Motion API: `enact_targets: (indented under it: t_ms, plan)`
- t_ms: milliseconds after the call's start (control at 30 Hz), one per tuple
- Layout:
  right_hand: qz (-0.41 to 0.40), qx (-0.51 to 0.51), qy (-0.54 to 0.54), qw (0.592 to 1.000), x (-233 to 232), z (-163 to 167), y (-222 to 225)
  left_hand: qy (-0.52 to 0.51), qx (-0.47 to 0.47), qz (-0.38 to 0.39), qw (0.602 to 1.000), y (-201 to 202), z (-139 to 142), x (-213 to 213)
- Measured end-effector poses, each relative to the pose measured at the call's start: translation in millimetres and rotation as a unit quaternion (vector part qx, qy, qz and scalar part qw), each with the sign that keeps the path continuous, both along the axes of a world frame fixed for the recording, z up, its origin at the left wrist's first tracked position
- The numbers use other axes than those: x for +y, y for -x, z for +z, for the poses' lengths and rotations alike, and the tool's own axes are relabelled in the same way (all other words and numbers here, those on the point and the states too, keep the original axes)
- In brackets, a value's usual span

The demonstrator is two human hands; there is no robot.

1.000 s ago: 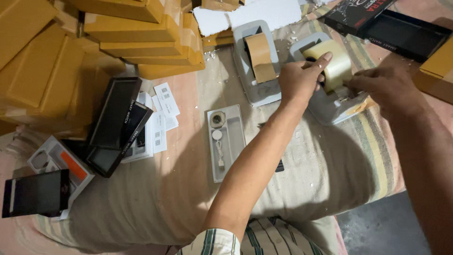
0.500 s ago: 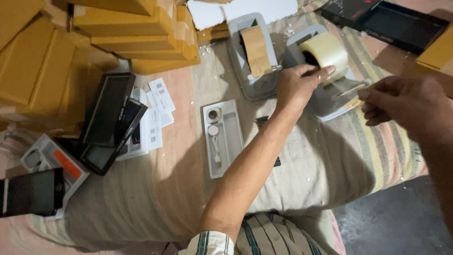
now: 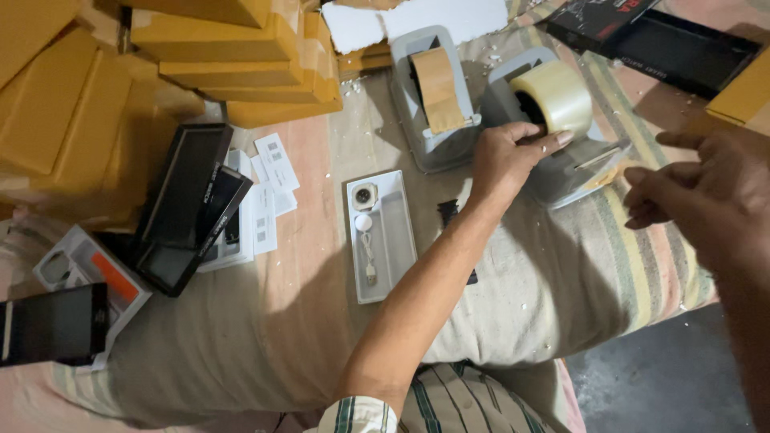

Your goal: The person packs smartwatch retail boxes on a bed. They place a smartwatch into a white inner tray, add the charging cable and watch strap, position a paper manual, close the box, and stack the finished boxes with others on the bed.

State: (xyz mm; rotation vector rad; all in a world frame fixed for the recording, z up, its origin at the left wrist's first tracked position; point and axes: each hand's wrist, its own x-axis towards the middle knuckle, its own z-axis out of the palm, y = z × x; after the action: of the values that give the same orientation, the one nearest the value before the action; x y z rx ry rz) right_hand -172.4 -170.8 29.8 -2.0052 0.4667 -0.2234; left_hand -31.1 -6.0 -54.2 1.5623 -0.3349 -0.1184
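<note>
The left hand (image 3: 504, 156) rests on the grey plastic tape dispenser (image 3: 573, 164) that carries the roll of clear packing tape (image 3: 556, 96), its fingers curled loosely over the dispenser's top with the fingertips touching the lower edge of the roll, pressing down rather than clasping anything. The right hand (image 3: 706, 192) hovers just to the right of that dispenser, near its cutting end, fingers partly bent and pinched towards each other; whether it pinches a tape end cannot be told. A second grey dispenser with a brown tape roll (image 3: 437, 92) stands just beside the first, to the left of the left hand. Nearer the body, left of the forearm, a shallow white tray holding a smartwatch face and a cable (image 3: 379, 232) lies on the striped cloth (image 3: 577, 273). Flat yellow-brown cardboard boxes (image 3: 233, 56) are stacked at the upper left, well apart from both hands.
</note>
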Motion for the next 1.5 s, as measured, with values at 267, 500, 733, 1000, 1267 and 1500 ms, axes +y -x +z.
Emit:
enact_targets:
  t_ms: [267, 500, 733, 1000, 1267, 1500]
  plan:
    - [-0.030, -0.014, -0.042, 0.999, 9.1, -16.0, 14.6, -0.035, -0.044, 0.021, 0.998, 6.6, -4.1, 2.1]
    - [-0.043, -0.008, -0.050, 0.998, 10.1, -33.1, 16.8, 0.033, 0.089, 0.094, 0.991, 61.4, 1.0, 18.7]
    - [-0.021, -0.095, -0.157, 0.983, 3.8, -64.1, 17.4, 0.105, 0.132, 0.011, 0.986, 104.0, 0.9, -2.7]
    - [-0.023, -0.138, -0.216, 0.966, 8.8, -78.4, 17.0, 0.112, 0.166, 0.061, 0.978, 107.0, -10.9, -64.7]
    - [-0.036, -0.043, -0.108, 0.993, 3.0, -86.1, 10.5, -0.121, 0.107, 0.107, 0.981, 92.5, -51.0, -75.8]
    - [-0.008, -0.072, -0.134, 0.988, -8.4, -113.3, 34.9, -0.121, 0.024, 0.065, 0.990, 119.7, -13.9, -43.9]
